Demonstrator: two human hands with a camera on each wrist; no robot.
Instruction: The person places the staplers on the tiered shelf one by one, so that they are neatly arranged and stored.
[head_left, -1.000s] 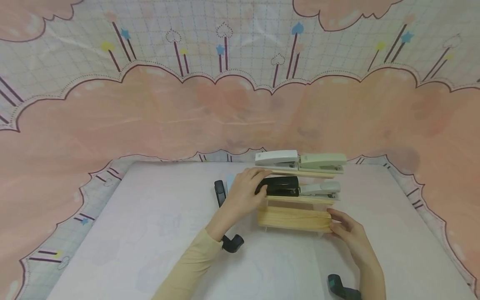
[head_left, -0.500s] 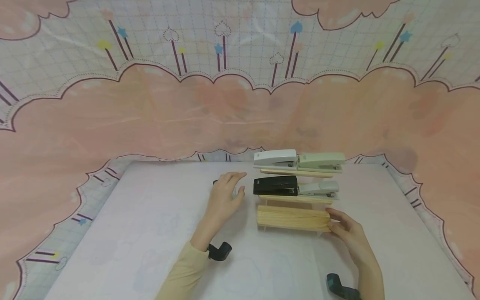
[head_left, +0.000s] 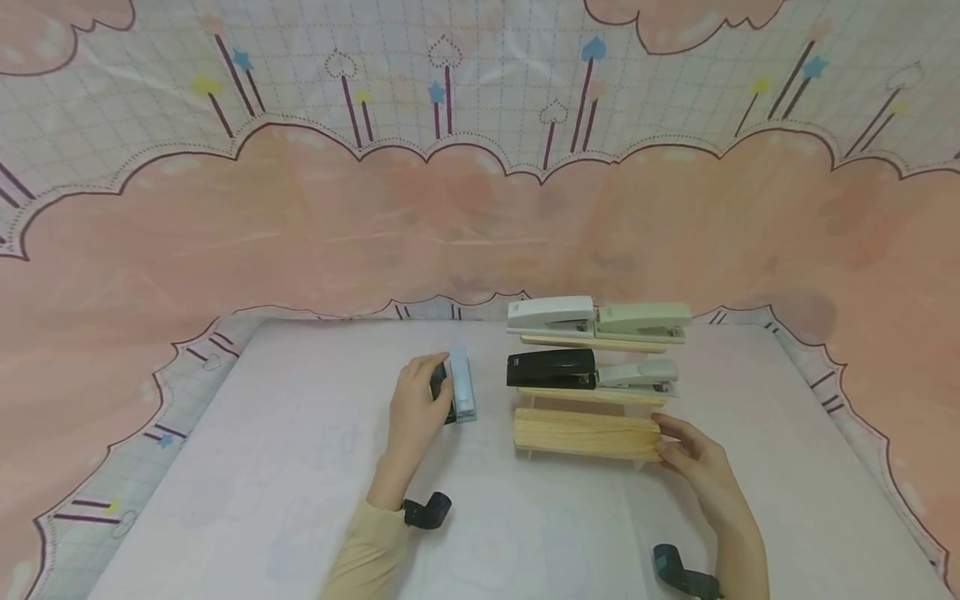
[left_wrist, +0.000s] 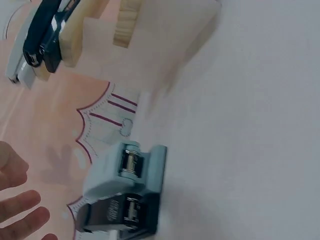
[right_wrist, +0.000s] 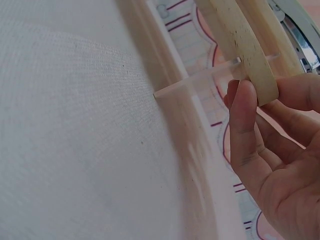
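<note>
My left hand reaches over a dark stapler on the table, partly covering it in the head view. In the left wrist view the fingers are spread at the left edge, beside the dark stapler with a gap showing. A light blue stapler stands right alongside it. My right hand pinches the right end of the front wooden shelf on a stepped rack, thumb on one side and fingers on the other. That front shelf holds nothing.
On the rack's middle shelf sit a black stapler and a pale grey stapler. The top shelf carries a white stapler and a light green stapler. Clear supports hold the shelves above the white table.
My left hand has let go of the black stapler on the middle shelf and moved left to the dark stapler on the table. The right hand has stayed at the front shelf.
</note>
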